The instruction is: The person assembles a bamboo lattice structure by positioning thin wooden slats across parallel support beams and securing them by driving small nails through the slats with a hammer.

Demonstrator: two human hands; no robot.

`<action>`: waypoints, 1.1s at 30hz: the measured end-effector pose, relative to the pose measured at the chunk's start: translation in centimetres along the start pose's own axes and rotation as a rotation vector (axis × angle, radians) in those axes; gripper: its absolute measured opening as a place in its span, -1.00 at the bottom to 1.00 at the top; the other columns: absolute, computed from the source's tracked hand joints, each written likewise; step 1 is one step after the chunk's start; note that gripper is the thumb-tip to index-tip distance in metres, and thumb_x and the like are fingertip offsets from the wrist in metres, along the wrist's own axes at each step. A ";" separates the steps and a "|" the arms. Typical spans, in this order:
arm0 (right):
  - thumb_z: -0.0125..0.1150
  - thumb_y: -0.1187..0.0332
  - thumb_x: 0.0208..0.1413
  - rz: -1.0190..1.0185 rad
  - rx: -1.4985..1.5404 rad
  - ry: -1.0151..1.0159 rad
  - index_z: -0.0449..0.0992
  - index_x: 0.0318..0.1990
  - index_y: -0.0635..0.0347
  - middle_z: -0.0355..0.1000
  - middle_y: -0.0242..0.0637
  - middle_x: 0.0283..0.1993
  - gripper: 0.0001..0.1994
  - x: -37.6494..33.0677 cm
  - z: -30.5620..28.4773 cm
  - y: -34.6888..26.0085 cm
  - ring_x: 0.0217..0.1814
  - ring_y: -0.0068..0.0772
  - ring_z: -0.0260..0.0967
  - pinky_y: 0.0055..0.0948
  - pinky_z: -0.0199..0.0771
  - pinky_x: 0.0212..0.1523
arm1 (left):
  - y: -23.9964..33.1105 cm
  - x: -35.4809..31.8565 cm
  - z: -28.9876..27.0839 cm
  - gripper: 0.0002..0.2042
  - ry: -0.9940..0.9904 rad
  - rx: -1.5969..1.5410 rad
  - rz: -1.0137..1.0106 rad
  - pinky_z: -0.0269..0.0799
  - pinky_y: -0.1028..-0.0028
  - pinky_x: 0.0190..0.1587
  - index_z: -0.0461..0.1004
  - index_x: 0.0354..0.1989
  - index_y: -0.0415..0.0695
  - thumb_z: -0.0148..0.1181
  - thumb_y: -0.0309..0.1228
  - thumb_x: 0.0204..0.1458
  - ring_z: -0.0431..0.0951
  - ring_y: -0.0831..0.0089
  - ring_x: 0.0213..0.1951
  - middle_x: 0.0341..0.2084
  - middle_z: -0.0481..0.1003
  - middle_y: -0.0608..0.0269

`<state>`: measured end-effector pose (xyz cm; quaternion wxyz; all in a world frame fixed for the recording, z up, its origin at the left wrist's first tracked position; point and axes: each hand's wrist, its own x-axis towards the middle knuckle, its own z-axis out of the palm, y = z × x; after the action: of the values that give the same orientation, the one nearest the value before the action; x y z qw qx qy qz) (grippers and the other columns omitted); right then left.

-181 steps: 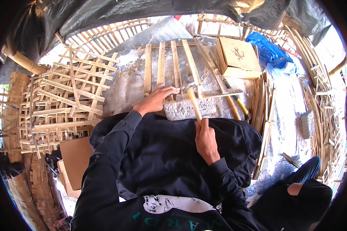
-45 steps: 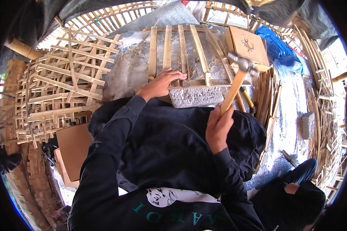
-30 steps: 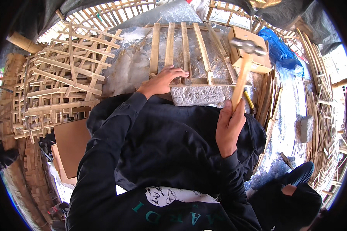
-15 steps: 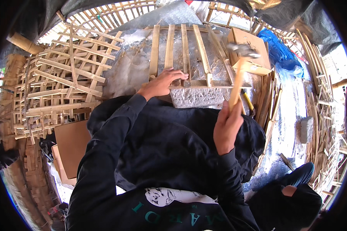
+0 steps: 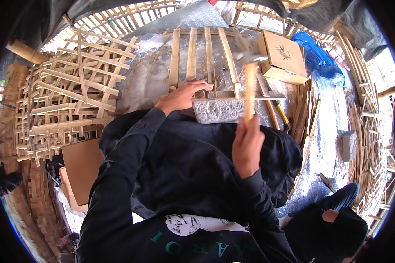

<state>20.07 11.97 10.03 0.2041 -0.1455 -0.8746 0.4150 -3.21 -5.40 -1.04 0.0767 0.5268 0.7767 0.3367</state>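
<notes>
My right hand (image 5: 248,147) is closed round the wooden handle of a hammer (image 5: 249,90). The hammer is held upright, and its metal head is smeared by motion over the right part of a bamboo frame (image 5: 210,57). Several parallel slats of this frame run away from me, joined by a crosspiece at their near ends. My left hand (image 5: 182,95) lies on that near end, its fingers closed over the foot of a middle slat. Whether a nail is between the fingertips cannot be seen. A rough grey concrete block (image 5: 219,111) sits under the crosspiece, against the black cloth (image 5: 193,153) over my lap.
Bamboo lattices (image 5: 70,96) are piled at the left, above a cardboard sheet (image 5: 81,171). To the right are a cardboard box (image 5: 283,57), blue plastic (image 5: 316,55), a yellow-handled tool (image 5: 282,114), bamboo strips (image 5: 303,109) and a grey block (image 5: 349,147). A person in dark clothing (image 5: 324,236) is at lower right.
My right hand and the hammer have swung to the left, bringing the hammer head nearer the slats. The left hand stays at the same slat.
</notes>
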 end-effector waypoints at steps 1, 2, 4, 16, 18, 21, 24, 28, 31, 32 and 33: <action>0.14 0.42 0.48 0.001 0.038 0.077 0.26 -0.09 0.33 0.43 0.22 -0.48 -0.81 0.6 -0.7 -1.2 -0.38 0.44 0.47 0.08 0.33 -0.49 | 0.2 0.0 0.0 -0.40 -0.003 -0.003 -0.002 0.17 0.18 0.48 0.56 0.26 -0.10 0.30 -0.71 -0.06 0.46 0.12 0.31 0.21 0.57 0.20; 0.14 0.42 0.48 0.002 0.078 0.152 0.26 -0.08 0.32 0.43 0.21 -0.48 -0.82 0.9 -1.0 -1.8 -0.39 0.44 0.47 0.05 0.33 -0.49 | 0.4 -0.1 -0.2 -0.40 0.004 -0.013 -0.019 0.17 0.18 0.48 0.56 0.26 -0.10 0.29 -0.72 -0.06 0.46 0.11 0.31 0.22 0.57 0.20; 0.14 0.42 0.48 -0.002 0.084 0.179 0.26 -0.07 0.30 0.43 0.20 -0.47 -0.82 0.1 -0.3 -0.8 -0.41 0.45 0.46 0.03 0.36 -0.48 | 0.5 0.0 -0.2 -0.39 0.013 -0.028 -0.027 0.17 0.18 0.48 0.56 0.26 -0.10 0.29 -0.73 -0.07 0.47 0.11 0.31 0.22 0.57 0.20; 0.12 0.42 0.49 0.001 -0.013 0.011 0.25 -0.12 0.32 0.42 0.29 -0.46 -0.81 -0.7 1.0 0.5 -0.39 0.47 0.45 0.14 0.32 -0.50 | -0.1 -0.1 0.2 -0.29 0.017 -0.050 -0.003 0.23 0.22 0.46 0.53 0.25 -0.13 0.16 -0.88 -0.19 0.41 0.10 0.39 0.24 0.55 0.21; 0.13 0.44 0.48 -0.011 0.006 0.114 0.25 -0.11 0.32 0.43 0.27 -0.47 -0.81 0.0 0.0 -0.9 -0.40 0.47 0.47 0.04 0.34 -0.51 | 0.5 -0.4 -0.3 -0.28 -0.009 -0.062 -0.035 0.23 0.21 0.47 0.52 0.27 -0.12 0.15 -0.88 -0.19 0.40 0.11 0.41 0.27 0.53 0.20; 0.14 0.40 0.48 0.028 0.016 0.159 0.25 -0.08 0.30 0.47 0.28 -0.44 -0.80 -0.9 1.7 1.7 -0.37 0.45 0.50 0.12 0.38 -0.48 | 1.5 0.6 -0.7 -0.24 -0.034 -0.084 -0.049 0.22 0.19 0.48 0.49 0.31 -0.10 0.11 -0.88 -0.19 0.37 0.12 0.44 0.33 0.48 0.20; 0.13 0.34 0.49 0.165 -0.312 -0.290 0.27 0.00 0.29 0.50 0.28 -0.43 -0.78 -4.1 4.1 7.7 -0.35 0.49 0.48 0.32 0.38 -0.39 | 1.3 1.2 -0.8 -0.23 -0.040 -0.070 -0.043 0.21 0.18 0.48 0.47 0.34 -0.08 0.09 -0.88 -0.16 0.34 0.13 0.47 0.38 0.44 0.23; 0.13 0.35 0.49 0.081 -0.125 -0.209 0.27 -0.08 0.30 0.48 0.30 -0.42 -0.79 -2.2 3.1 5.9 -0.34 0.47 0.49 0.25 0.37 -0.43 | 0.8 0.0 0.5 -0.29 0.014 -0.015 -0.096 0.19 0.19 0.46 0.48 0.32 -0.04 0.17 -0.83 -0.10 0.39 0.16 0.42 0.34 0.49 0.30; 0.14 0.42 0.48 0.003 -0.022 0.011 0.25 -0.10 0.31 0.47 0.30 -0.43 -0.81 0.0 0.7 1.3 -0.34 0.47 0.48 0.19 0.36 -0.46 | 0.4 0.2 -0.4 -0.26 -0.029 -0.067 -0.066 0.20 0.18 0.45 0.47 0.32 -0.05 0.16 -0.85 -0.13 0.37 0.15 0.44 0.34 0.48 0.28; 0.14 0.45 0.47 0.000 -0.033 0.077 0.26 -0.10 0.31 0.46 0.29 -0.44 -0.82 0.5 -0.1 -0.1 -0.34 0.47 0.48 0.17 0.36 -0.46 | 0.5 0.0 -0.2 -0.25 -0.010 -0.076 -0.049 0.20 0.18 0.45 0.46 0.32 -0.06 0.15 -0.87 -0.15 0.37 0.15 0.44 0.34 0.48 0.27; 0.14 0.45 0.47 0.005 -0.029 0.070 0.26 -0.10 0.31 0.46 0.29 -0.44 -0.82 0.6 -0.1 -0.7 -0.34 0.47 0.48 0.17 0.36 -0.46 | 0.5 -0.5 -0.3 -0.25 -0.014 -0.077 -0.057 0.20 0.18 0.45 0.46 0.32 -0.06 0.15 -0.87 -0.15 0.37 0.15 0.44 0.34 0.48 0.27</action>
<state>19.56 11.82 10.75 0.2312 -0.1652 -0.8726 0.3973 -2.70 -5.87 -0.64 0.1120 0.5033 0.7773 0.3605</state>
